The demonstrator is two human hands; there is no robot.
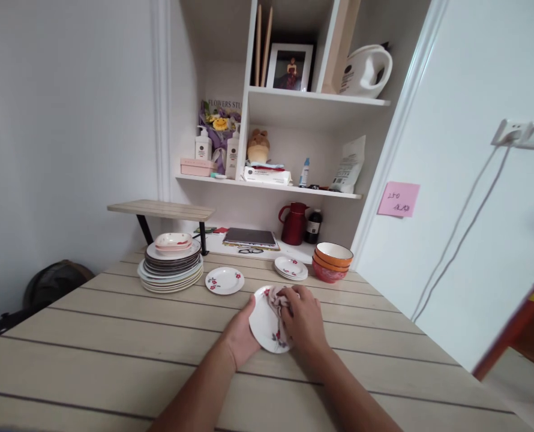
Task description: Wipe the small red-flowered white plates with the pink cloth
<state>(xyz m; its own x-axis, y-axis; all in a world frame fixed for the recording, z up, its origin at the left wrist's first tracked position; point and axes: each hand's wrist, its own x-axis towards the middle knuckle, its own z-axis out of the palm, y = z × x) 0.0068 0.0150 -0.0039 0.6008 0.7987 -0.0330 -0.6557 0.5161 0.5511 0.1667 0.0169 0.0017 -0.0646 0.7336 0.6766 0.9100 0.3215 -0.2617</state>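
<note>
Here in the lower middle of the frame, both hands are on the white floral plate [258, 327], which sits tilted just above the table [150, 366], or perhaps touches it; I can't tell which. The left hand [241, 337] is half closed, gripping the plate's left edge, thumb up by the rim, the other fingers mostly hidden from view. Over on the right side of the plate, the right hand [303, 318] is curled with bent fingers, and it has a crumpled cloth [276, 298] bunched under the fingertips, pressed against the upper part of the plate. Red flowers peek out above and below!

Just up and left of centre, 1 spare plate [224, 281] lies flat with the same red blooms. Right of centre, a low pile of small plates [291, 269] sits near the stacked bowls [332, 263], orange above, red at the bottom. Across to the left of the frame, a tall plate stack [171, 273] carries a small dish [173, 241] on top, right beside the wooden riser [161, 209]. And behind, at mid-frame, a closed laptop [251, 236], a pair of glasses [251, 251], a red jug [294, 225] and a dark bottle [312, 226] line the back!
</note>
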